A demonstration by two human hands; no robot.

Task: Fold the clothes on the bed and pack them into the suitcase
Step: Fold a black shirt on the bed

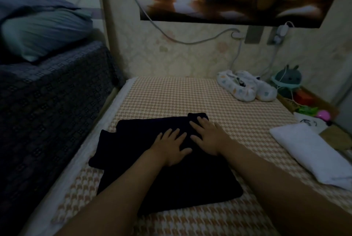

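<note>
**Item 1: dark garment** [133, 152]. It lies on the bed [171, 97], at about 6 o'clock from the centre of your view. It is gathered into a rough block. One flap juts out at its 9 o'clock side and a narrower end at its 12 o'clock. Judged part-folded, not yet squared.

**Item 2: left grip** [170, 147]. The fingers are straight and spread apart and the palm lies flat on top of the garment. It is clamped on nothing.

**Item 3: right grip** [208, 137]. It sits just beside the left grip, at its 2 o'clock. It is also flat with fingers apart, pressing the garment's far right corner and pinching nothing.

**Item 4: white folded cloth** [314, 154]. It lies at 3 o'clock near the bed's edge, well apart from the dark garment. It looks already folded, but you cannot tell whether it is clothing.

**Item 5: patterned slippers** [245, 87]. The pair sits at 1 o'clock, near the wall. A green plush toy [287, 79] stands just beside them at their 3 o'clock.

**Item 6: suitcase.** Not in view.

**Progress, as a judgement.** You appear to be pressing a fold flat, so the folding stage is under way rather than finished.
- **Done:** possibly the white piece, and most of the dark one.
- **Left:** tuck in the jutting flap, make any last fold, then carry the folded pieces to the suitcase.
- **Packing:** nothing here shows anything packed yet.
</note>
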